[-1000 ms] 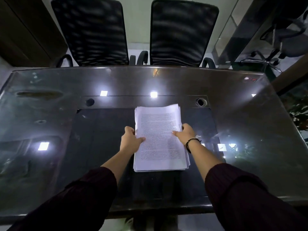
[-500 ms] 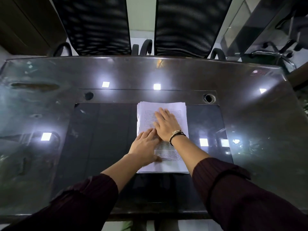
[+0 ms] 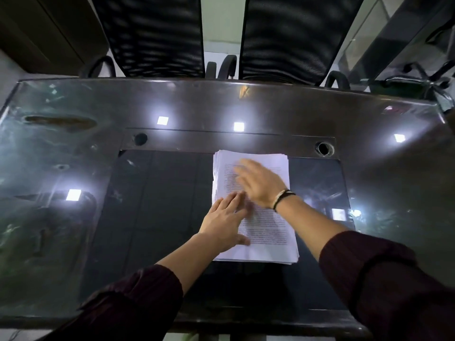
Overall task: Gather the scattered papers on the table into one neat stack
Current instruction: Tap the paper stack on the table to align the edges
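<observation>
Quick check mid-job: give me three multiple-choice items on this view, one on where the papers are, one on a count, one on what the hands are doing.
1. Where does the paper stack lie?
A. On the table's dark centre panel
B. On a chair seat
C. At the table's left edge

2. How many chairs stand behind the table?
A. One
B. Two
C. Four

3. How are the hands placed?
A. Both gripping the stack's sides
B. Both off the table
C. Both over the top sheet, fingers straight

Answers: 1 A, the stack sits mid-panel. 2 B, a left chair and a right chair show. 3 C, the left hand and right hand are spread over the page.
</observation>
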Available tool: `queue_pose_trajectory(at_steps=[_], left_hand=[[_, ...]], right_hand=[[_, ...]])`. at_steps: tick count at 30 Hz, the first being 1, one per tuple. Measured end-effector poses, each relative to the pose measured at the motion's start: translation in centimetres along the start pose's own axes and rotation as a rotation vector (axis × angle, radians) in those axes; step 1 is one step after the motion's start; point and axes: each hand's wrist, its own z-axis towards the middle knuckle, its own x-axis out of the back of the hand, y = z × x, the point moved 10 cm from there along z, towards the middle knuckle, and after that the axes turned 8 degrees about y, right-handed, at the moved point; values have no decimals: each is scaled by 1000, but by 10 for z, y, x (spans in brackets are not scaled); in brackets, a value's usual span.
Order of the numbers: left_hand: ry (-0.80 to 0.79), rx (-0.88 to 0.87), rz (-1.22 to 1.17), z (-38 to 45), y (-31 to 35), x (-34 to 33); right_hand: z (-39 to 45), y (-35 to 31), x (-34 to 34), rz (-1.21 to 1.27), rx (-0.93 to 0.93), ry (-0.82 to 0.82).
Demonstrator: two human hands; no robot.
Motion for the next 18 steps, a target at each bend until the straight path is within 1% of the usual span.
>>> queue_pose_trajectory(at_steps=[1, 2, 5, 7, 8, 9, 10, 11, 12, 14, 15, 16, 18], left_hand=[[12, -2, 1, 1, 1, 2], [20, -4, 3, 1, 2, 2], [48, -24, 19, 2, -2, 0], [50, -33, 15, 4, -4, -1], [36, -31, 14, 5, -5, -3], [20, -27, 16, 5, -6, -3], [0, -23, 21, 5, -7, -3], [-25, -18, 22, 5, -8, -2], [-50, -10, 14, 6, -10, -1], [-79, -7, -18, 8, -14, 4], [-91, -11, -38, 8, -16, 6], [-98, -16, -51, 8, -18, 6], [-95, -26, -41, 7, -19, 4]], right_hand=[[7, -21, -14, 73, 34, -66], [17, -34, -24, 122, 31, -95], [51, -46, -49, 139, -92, -162], [68, -48, -56, 121, -124, -234], [75, -49, -54, 183, -139, -255], [77, -49, -47, 322, -197, -241], [75, -46, -37, 476, -277, -193], [67, -38, -25, 569, -340, -104], [54, -31, -9, 580, -381, 22], [3, -14, 10, 434, -457, 250], [-29, -7, 8, 362, -517, 288], [-60, -3, -1, 302, -561, 286], [-107, -7, -22, 117, -541, 223]])
